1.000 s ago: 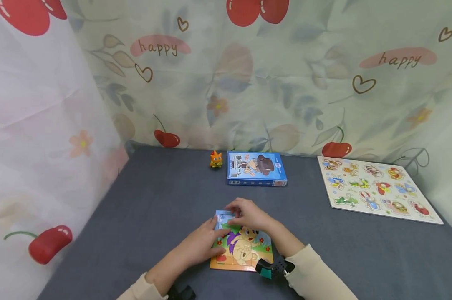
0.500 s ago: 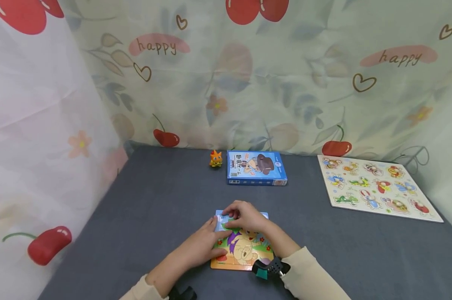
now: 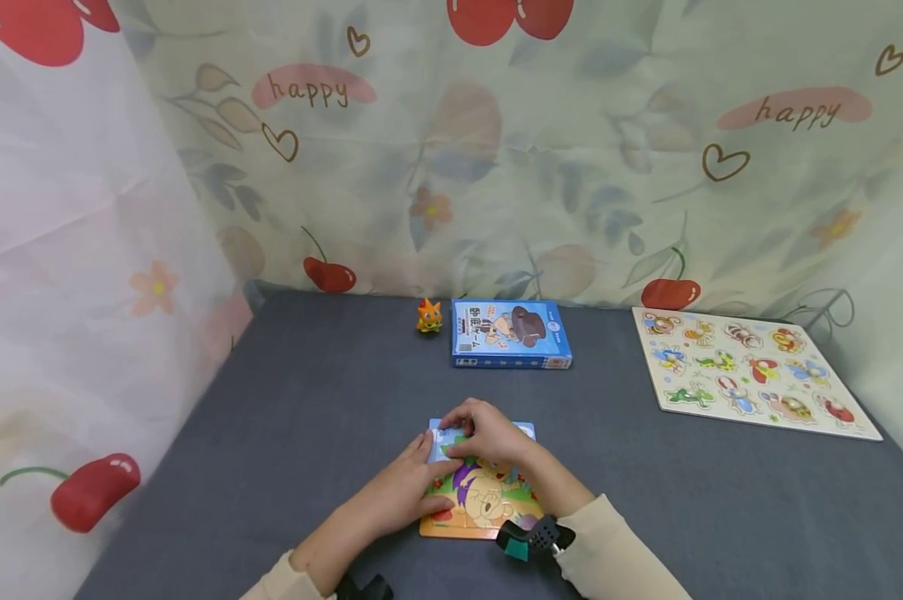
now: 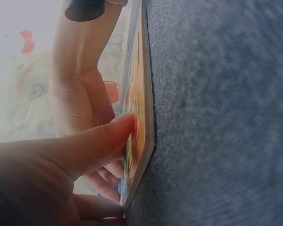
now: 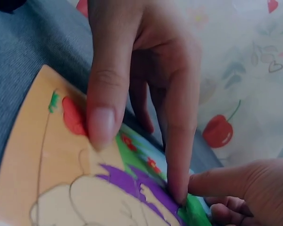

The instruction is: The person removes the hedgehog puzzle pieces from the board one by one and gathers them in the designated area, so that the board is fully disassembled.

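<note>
A cartoon jigsaw puzzle (image 3: 484,504) lies flat on the dark grey tabletop (image 3: 308,392), the left hand (image 3: 400,490) spreading thumb and fingers wide over its left side. The right hand (image 3: 492,433) bends over its upper left; whether it pinches a piece, I cannot tell. Beyond sit an orange figurine (image 3: 429,317) and blue game box (image 3: 507,333); rightward lies a bug-picture board (image 3: 755,383)

The left hand (image 3: 400,490) covers part of the puzzle (image 3: 487,506); whether the right hand (image 3: 490,432) pinches something, I cannot tell. Beyond the hands, the blue box (image 3: 509,333) has print too small for reading.
</note>
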Motion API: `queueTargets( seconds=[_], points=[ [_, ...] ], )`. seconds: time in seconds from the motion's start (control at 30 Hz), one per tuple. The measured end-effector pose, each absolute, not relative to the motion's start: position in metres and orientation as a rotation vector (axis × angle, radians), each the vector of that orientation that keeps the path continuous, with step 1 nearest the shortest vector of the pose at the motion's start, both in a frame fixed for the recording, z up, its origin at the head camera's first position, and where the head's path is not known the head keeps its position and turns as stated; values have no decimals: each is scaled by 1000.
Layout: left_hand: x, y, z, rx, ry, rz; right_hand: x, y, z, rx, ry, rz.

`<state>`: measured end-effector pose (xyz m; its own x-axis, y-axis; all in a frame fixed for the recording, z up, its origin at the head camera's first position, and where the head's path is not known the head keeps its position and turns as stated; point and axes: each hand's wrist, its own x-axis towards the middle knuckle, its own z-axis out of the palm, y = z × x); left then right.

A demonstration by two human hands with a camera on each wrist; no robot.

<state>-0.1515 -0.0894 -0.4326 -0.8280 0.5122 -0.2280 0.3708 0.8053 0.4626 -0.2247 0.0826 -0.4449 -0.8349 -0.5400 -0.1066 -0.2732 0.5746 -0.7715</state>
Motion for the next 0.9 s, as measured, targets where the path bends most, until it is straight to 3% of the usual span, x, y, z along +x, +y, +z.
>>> queueTargets(
  seconds=[0.9],
  points=[
    [-152, -89, -432, 625, 2622, 598, -224, 82, -440, -436, 2504, -1223]
  ],
)
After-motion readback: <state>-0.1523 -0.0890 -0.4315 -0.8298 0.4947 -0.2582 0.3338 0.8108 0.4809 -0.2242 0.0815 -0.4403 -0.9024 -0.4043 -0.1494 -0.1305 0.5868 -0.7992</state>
